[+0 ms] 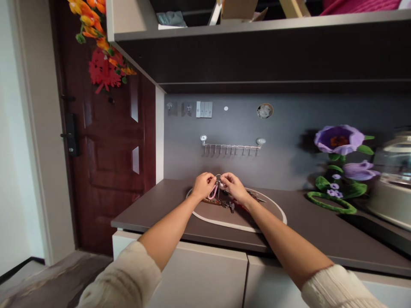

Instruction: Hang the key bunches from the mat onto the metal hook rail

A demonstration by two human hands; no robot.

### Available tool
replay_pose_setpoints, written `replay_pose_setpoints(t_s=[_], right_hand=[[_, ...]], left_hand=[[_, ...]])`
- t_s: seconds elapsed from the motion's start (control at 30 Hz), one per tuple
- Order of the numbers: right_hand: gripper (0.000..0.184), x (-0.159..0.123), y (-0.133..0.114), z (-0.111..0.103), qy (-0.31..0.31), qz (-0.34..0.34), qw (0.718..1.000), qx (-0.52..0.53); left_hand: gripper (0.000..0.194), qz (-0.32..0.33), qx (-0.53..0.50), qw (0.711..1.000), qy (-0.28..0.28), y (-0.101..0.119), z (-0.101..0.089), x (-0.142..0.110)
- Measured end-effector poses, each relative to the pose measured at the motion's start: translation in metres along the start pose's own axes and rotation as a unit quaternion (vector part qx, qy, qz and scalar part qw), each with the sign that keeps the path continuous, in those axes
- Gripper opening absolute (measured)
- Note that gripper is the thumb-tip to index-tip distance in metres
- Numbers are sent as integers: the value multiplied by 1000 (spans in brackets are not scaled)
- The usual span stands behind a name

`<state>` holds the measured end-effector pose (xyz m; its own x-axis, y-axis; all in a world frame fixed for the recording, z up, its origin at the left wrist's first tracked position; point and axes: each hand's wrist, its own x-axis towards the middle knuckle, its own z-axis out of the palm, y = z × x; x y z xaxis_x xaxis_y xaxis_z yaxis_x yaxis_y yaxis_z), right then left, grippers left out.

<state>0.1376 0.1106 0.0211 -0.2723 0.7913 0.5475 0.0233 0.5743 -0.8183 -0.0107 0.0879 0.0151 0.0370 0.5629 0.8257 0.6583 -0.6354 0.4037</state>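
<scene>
Both hands are raised over the dark countertop, close together below the hook rail. Between my left hand (205, 185) and my right hand (233, 186) is a metal key ring (218, 176), pinched by the fingertips of both. A pink loop (212, 192) hangs from it beside my left fingers, along with thin metal pieces too small to make out. Under the hands lies an oval tray (224, 223) with a white rim. Several small items, dark, red and metallic, lie inside it, among them a dark metal clasp (231, 208); my right hand partly hides them.
A hook rail (231, 146) is fixed to the grey wall, with a switch plate (204, 109) above. Purple plush flowers (340, 141) and a pale appliance (393, 192) stand at right. An overhead shelf (257, 55) juts out. A dark red door (105, 179) is at left.
</scene>
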Motion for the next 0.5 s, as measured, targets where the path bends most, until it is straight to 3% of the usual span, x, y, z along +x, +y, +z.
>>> replay_pose_setpoints(t_s=[0.23,0.5], right_hand=[[28,32,-20,-2,52,-19,998,-31],[24,72,-29,13,85,-24,996,-24]], left_hand=[[22,-46,53,997,23,-17,-14,7],[26,-55,197,979,-2,-39,-29,1]])
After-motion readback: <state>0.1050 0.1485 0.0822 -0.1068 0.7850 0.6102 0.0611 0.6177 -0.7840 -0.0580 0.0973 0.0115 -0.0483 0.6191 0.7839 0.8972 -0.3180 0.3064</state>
